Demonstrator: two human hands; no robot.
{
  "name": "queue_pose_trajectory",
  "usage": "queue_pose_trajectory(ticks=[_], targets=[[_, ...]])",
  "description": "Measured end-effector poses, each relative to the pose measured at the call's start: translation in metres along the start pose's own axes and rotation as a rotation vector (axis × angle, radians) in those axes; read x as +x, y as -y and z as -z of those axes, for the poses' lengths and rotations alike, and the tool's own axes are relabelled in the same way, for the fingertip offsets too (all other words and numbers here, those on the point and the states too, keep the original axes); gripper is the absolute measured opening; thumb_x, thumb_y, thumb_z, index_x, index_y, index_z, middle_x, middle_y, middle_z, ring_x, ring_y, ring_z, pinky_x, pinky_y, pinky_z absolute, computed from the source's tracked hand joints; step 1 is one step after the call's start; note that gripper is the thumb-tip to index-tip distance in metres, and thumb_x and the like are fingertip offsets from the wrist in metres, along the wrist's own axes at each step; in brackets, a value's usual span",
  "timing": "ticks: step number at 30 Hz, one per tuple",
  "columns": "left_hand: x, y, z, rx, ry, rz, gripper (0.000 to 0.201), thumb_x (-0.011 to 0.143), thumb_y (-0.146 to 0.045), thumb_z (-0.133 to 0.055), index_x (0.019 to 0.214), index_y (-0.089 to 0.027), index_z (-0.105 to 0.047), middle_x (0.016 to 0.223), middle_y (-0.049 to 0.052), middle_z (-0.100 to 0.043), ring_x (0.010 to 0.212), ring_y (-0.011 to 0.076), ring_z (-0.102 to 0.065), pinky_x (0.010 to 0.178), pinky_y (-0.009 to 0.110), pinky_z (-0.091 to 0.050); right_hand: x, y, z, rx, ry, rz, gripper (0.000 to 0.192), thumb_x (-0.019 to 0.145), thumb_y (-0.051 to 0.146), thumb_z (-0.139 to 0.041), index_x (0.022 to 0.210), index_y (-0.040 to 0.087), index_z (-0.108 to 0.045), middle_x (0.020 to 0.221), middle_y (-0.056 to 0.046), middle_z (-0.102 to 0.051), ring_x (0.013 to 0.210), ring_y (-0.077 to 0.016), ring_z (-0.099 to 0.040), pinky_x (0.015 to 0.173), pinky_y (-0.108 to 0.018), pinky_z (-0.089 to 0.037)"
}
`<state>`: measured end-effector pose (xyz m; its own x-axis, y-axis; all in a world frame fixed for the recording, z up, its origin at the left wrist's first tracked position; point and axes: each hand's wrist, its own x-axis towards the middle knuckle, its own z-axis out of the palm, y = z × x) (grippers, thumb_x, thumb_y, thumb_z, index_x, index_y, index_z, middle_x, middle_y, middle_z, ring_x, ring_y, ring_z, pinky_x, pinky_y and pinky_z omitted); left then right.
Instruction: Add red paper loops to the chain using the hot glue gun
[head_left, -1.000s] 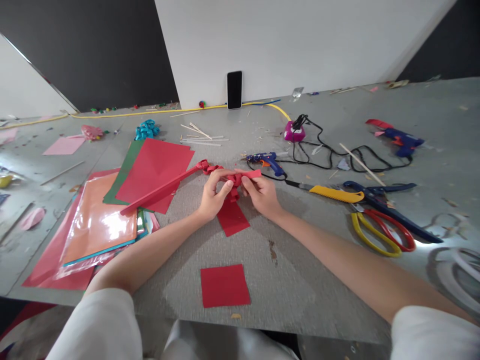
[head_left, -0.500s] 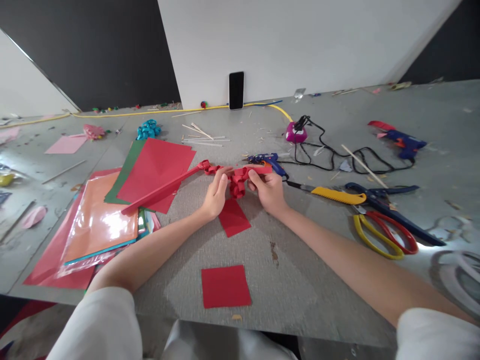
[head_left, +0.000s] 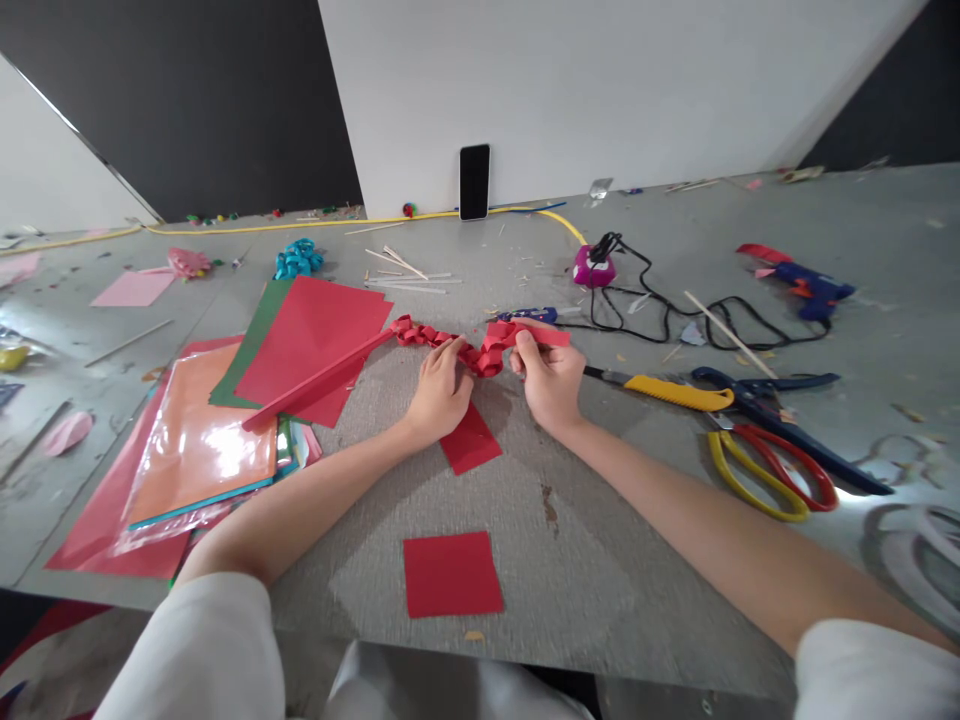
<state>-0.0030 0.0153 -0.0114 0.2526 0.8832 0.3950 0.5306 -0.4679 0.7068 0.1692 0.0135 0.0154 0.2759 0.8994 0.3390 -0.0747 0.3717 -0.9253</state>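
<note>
A red paper strip, curled into a chain of loops (head_left: 490, 358), stretches between my hands above the table (head_left: 600, 560). My right hand (head_left: 551, 382) pinches its flat end between thumb and finger. Fingers curved, my left hand (head_left: 440, 398) holds the looped part from the near side; its fingertips are partly hidden. From the loops' left end, a long straight red strip (head_left: 322, 378) runs across the red sheets (head_left: 319, 335). Below my left hand lies a small red paper piece (head_left: 471, 442), and closer to me a red paper square (head_left: 452, 573).
A blue glue gun (head_left: 529, 315) lies behind my right hand, partly hidden. To the right are a yellow-handled saw (head_left: 679, 391), scissors (head_left: 757, 470), blue cutters (head_left: 810, 440) and a second glue gun (head_left: 814, 285). Plastic-wrapped coloured paper (head_left: 206, 420) lies left; a phone (head_left: 474, 182) leans on the wall.
My right hand has moved slightly right with the strip's end, drawing the looped part out longer. My left hand has come slightly nearer to me, its fingers curled lower over the loops.
</note>
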Motion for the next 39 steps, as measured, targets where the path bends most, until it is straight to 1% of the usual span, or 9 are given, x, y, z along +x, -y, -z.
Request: queue_pose_trajectory(ticks=[5,9,12,14,17,19,24,28,39], targets=[[-0.003,0.01,-0.007,0.017,-0.086,0.019,0.059,0.088,-0.014,-0.056,0.146,-0.02,-0.049,0.161,0.02,-0.048,0.156,0.0371,-0.035,0.127,0.068,-0.025,-0.001,-0.001,0.001,-0.011,0.027,-0.004,0.052,0.088,0.069,-0.072,0.108,0.021,-0.074,0.061,0.003,-0.054,0.052,-0.0121,-0.049,0.051,-0.029,-0.038],[-0.005,0.011,-0.01,0.029,-0.129,0.075,0.056,0.088,-0.016,-0.059,0.143,-0.022,-0.05,0.166,0.02,-0.041,0.16,0.0403,-0.024,0.127,0.073,-0.015,-0.001,-0.005,0.002,0.02,0.11,-0.032,0.047,0.091,0.065,-0.07,0.108,0.021,-0.075,0.061,0.003,-0.055,0.053,-0.0123,-0.05,0.053,-0.029,-0.04],[-0.005,0.005,-0.005,0.032,-0.172,0.069,0.053,0.092,-0.018,-0.058,0.144,-0.023,-0.05,0.167,0.019,-0.038,0.161,0.0391,-0.021,0.127,0.072,-0.017,-0.001,-0.01,0.003,0.046,0.151,-0.056,0.045,0.092,0.063,-0.07,0.105,0.021,-0.076,0.062,0.003,-0.056,0.054,-0.0123,-0.051,0.054,-0.029,-0.041],[-0.005,-0.001,0.001,0.009,-0.198,-0.021,0.048,0.097,-0.018,-0.05,0.145,-0.025,-0.051,0.164,0.017,-0.042,0.157,0.0336,-0.03,0.127,0.065,-0.026,0.0,-0.013,0.004,0.066,0.195,-0.093,0.043,0.091,0.062,-0.072,0.103,0.021,-0.077,0.062,0.003,-0.057,0.053,-0.0118,-0.05,0.053,-0.028,-0.039],[-0.004,-0.012,0.012,-0.065,-0.14,-0.22,0.04,0.104,-0.02,-0.04,0.139,-0.026,-0.058,0.145,0.014,-0.062,0.138,0.0263,-0.052,0.121,0.054,-0.039,0.001,-0.019,0.005,0.105,0.288,-0.151,0.041,0.089,0.061,-0.075,0.098,0.021,-0.078,0.061,0.002,-0.057,0.051,-0.011,-0.048,0.05,-0.027,-0.035],[-0.004,-0.017,0.017,-0.115,-0.11,-0.278,0.035,0.107,-0.023,-0.039,0.131,-0.025,-0.064,0.134,0.013,-0.068,0.128,0.0246,-0.059,0.115,0.05,-0.045,0.002,-0.023,0.006,0.115,0.329,-0.17,0.041,0.089,0.061,-0.075,0.094,0.02,-0.078,0.06,0.002,-0.056,0.05,-0.0111,-0.047,0.049,-0.027,-0.034],[-0.005,-0.018,0.016,-0.223,-0.128,-0.178,0.032,0.107,-0.038,-0.05,0.134,-0.023,-0.059,0.131,0.014,-0.068,0.121,0.0244,-0.064,0.108,0.046,-0.051,0.003,-0.028,0.006,0.123,0.346,-0.188,0.04,0.089,0.06,-0.075,0.093,0.021,-0.078,0.059,0.003,-0.054,0.051,-0.0111,-0.045,0.049,-0.027,-0.034],[-0.005,-0.013,0.008,-0.3,-0.09,-0.099,0.054,0.094,-0.043,-0.073,0.139,-0.023,-0.05,0.136,0.016,-0.065,0.116,0.0245,-0.068,0.101,0.042,-0.056,0.004,-0.023,0.004,0.152,0.329,-0.191,0.037,0.088,0.059,-0.076,0.09,0.022,-0.076,0.065,0.002,-0.055,0.053,-0.0106,-0.046,0.048,-0.027,-0.033],[-0.005,-0.014,0.007,-0.207,-0.133,-0.111,0.044,0.092,-0.03,-0.073,0.131,-0.022,-0.055,0.115,0.011,-0.07,0.101,0.0211,-0.07,0.092,0.038,-0.057,0.003,-0.007,-0.001,0.266,0.322,-0.256,0.037,0.08,0.058,-0.082,0.089,0.022,-0.076,0.067,0.003,-0.051,0.054,-0.0097,-0.041,0.051,-0.028,-0.032]])
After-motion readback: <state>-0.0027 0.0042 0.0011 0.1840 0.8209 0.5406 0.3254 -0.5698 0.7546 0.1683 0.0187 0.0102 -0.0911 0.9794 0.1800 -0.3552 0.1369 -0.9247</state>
